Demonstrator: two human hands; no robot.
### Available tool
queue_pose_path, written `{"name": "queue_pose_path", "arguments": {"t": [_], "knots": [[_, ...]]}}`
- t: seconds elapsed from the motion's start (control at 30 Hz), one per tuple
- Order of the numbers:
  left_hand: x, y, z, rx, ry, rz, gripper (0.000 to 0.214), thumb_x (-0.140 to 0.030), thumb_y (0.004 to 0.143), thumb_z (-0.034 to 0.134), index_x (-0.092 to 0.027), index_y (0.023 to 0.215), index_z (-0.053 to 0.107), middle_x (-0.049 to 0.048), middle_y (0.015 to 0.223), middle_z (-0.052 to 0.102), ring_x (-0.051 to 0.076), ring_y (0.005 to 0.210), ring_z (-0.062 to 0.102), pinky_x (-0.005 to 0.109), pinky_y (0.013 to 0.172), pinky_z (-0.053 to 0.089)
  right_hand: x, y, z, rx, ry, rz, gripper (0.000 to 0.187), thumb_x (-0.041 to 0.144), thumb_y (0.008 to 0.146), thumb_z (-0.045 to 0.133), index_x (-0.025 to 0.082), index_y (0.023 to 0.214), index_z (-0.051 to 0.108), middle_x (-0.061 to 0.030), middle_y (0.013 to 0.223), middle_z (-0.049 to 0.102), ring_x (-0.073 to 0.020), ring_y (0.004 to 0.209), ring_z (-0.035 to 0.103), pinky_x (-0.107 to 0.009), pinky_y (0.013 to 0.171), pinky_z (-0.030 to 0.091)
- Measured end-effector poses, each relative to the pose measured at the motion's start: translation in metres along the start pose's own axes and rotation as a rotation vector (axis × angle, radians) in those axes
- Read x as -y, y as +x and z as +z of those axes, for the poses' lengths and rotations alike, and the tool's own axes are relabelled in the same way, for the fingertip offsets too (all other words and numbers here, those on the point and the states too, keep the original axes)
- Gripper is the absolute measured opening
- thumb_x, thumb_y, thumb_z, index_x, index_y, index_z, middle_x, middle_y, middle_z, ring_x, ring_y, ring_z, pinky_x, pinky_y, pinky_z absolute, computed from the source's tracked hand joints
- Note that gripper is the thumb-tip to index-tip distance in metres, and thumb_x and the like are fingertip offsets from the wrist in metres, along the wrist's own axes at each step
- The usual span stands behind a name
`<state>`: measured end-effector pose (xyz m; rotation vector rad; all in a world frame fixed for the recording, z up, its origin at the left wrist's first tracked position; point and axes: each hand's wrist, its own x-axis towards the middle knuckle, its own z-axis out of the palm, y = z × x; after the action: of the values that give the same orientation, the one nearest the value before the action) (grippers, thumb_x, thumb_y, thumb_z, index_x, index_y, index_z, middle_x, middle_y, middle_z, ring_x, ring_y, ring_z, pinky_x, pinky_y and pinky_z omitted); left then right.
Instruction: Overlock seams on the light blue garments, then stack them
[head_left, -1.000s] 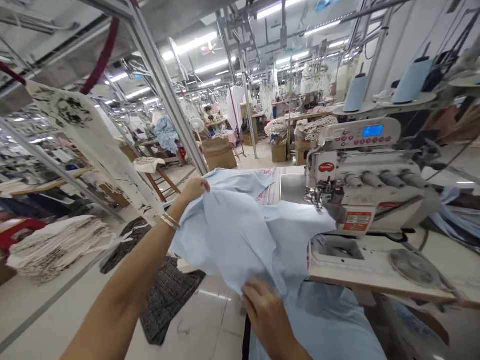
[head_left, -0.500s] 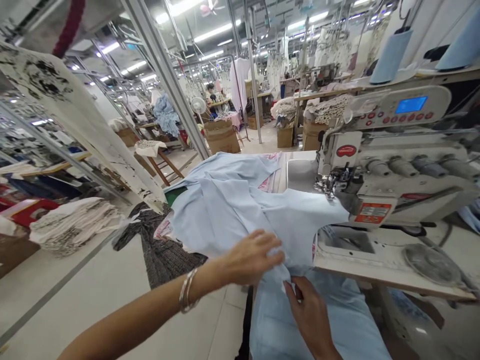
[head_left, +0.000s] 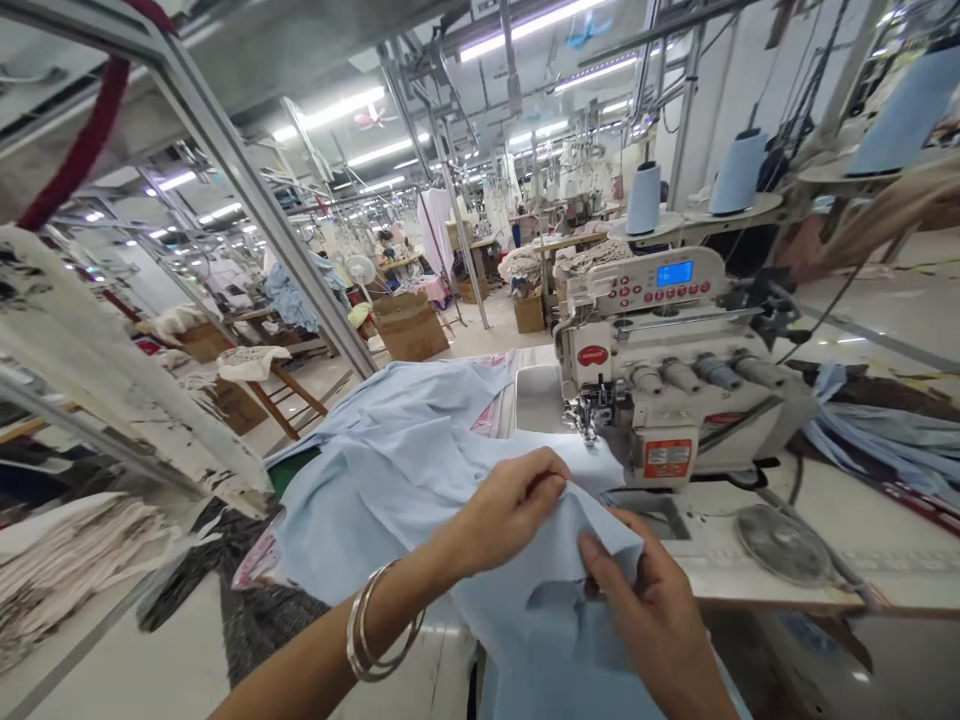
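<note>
Pinching a raised fold of the blue cloth [head_left: 390, 490], the left hand [head_left: 506, 515] and right hand [head_left: 645, 600] clamp its edge close together, just in front of the overlocker [head_left: 660, 350]. The cloth spreads from the hands up to the machine's bed and toward the presser foot [head_left: 589, 415], with its near end hanging past the table [head_left: 720, 575]. Should the fold slip from the fingers, loose layers could bunch or catch under the foot. Earlier the left hand lay open and flat on the cloth, apart from the right; now it grips beside it.
</note>
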<state>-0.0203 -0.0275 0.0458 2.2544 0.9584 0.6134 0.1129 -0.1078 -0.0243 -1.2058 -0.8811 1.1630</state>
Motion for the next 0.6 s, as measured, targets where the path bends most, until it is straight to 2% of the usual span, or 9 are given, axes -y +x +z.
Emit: {"name": "queue_pose_path", "arguments": {"t": [0.07, 0.17, 0.27, 0.37, 0.43, 0.5, 0.6], "knots": [[-0.002, 0.006, -0.001, 0.094, 0.029, -0.011, 0.011, -0.026, 0.09, 0.05, -0.018, 0.096, 0.054, -0.0006, 0.08, 0.057, 0.012, 0.068, 0.048, 0.022, 0.061, 0.038, -0.002, 0.009, -0.005, -0.017, 0.022, -0.018, 0.039, 0.056, 0.082, 0.057, 0.02, 0.094, 0.061, 0.0028, 0.065, 0.053, -0.0113, 0.058, 0.047, -0.019, 0.051, 0.04], [-0.002, 0.01, 0.002, 0.133, 0.125, 0.031, 0.031, -0.022, 0.081, 0.063, -0.019, 0.11, 0.053, 0.002, 0.095, 0.061, 0.015, 0.082, 0.055, 0.025, 0.072, 0.042, -0.01, 0.021, -0.015, -0.057, -0.014, -0.055, 0.04, 0.058, 0.082, 0.056, 0.018, 0.081, 0.062, 0.0026, 0.062, 0.05, -0.0108, 0.057, 0.044, -0.019, 0.05, 0.038], [0.003, 0.015, 0.008, 0.042, 0.139, 0.005, 0.009, -0.02, 0.088, 0.053, -0.019, 0.096, 0.059, -0.0005, 0.081, 0.064, 0.013, 0.074, 0.057, 0.023, 0.069, 0.041, -0.021, 0.03, -0.019, 0.005, -0.017, -0.064, 0.039, 0.057, 0.08, 0.059, 0.018, 0.081, 0.064, 0.001, 0.066, 0.055, -0.0123, 0.06, 0.049, -0.02, 0.052, 0.04], [0.009, 0.026, 0.015, -0.063, 0.218, -0.011, 0.018, -0.028, 0.094, 0.049, -0.02, 0.082, 0.061, -0.002, 0.073, 0.065, 0.011, 0.065, 0.057, 0.022, 0.063, 0.039, -0.031, 0.037, -0.019, 0.0, 0.003, -0.083, 0.034, 0.053, 0.079, 0.062, 0.019, 0.084, 0.068, 0.0001, 0.069, 0.056, -0.0137, 0.065, 0.053, -0.02, 0.057, 0.044], [0.013, 0.035, 0.02, -0.161, 0.366, 0.043, 0.02, -0.029, 0.094, 0.049, -0.02, 0.081, 0.062, -0.0006, 0.073, 0.065, 0.013, 0.066, 0.058, 0.024, 0.062, 0.038, -0.037, 0.044, -0.023, -0.052, -0.04, -0.149, 0.03, 0.05, 0.079, 0.064, 0.021, 0.083, 0.069, -0.0019, 0.077, 0.057, -0.015, 0.073, 0.056, -0.021, 0.061, 0.046], [0.017, 0.045, 0.025, -0.241, 0.449, 0.105, 0.02, -0.028, 0.094, 0.049, -0.019, 0.08, 0.061, 0.001, 0.074, 0.065, 0.015, 0.07, 0.058, 0.025, 0.064, 0.038, -0.042, 0.053, -0.029, -0.098, -0.118, -0.219, 0.028, 0.048, 0.077, 0.067, 0.021, 0.083, 0.071, -0.0058, 0.093, 0.059, -0.0177, 0.086, 0.058, -0.021, 0.068, 0.049], [0.023, 0.057, 0.033, -0.27, 0.351, 0.1, 0.013, -0.02, 0.091, 0.053, -0.018, 0.08, 0.06, 0.0013, 0.078, 0.064, 0.014, 0.074, 0.058, 0.024, 0.068, 0.04, -0.045, 0.066, -0.04, -0.136, -0.2, -0.254, 0.028, 0.049, 0.076, 0.067, 0.021, 0.079, 0.071, -0.0095, 0.112, 0.057, -0.021, 0.101, 0.058, -0.024, 0.076, 0.051]]}}
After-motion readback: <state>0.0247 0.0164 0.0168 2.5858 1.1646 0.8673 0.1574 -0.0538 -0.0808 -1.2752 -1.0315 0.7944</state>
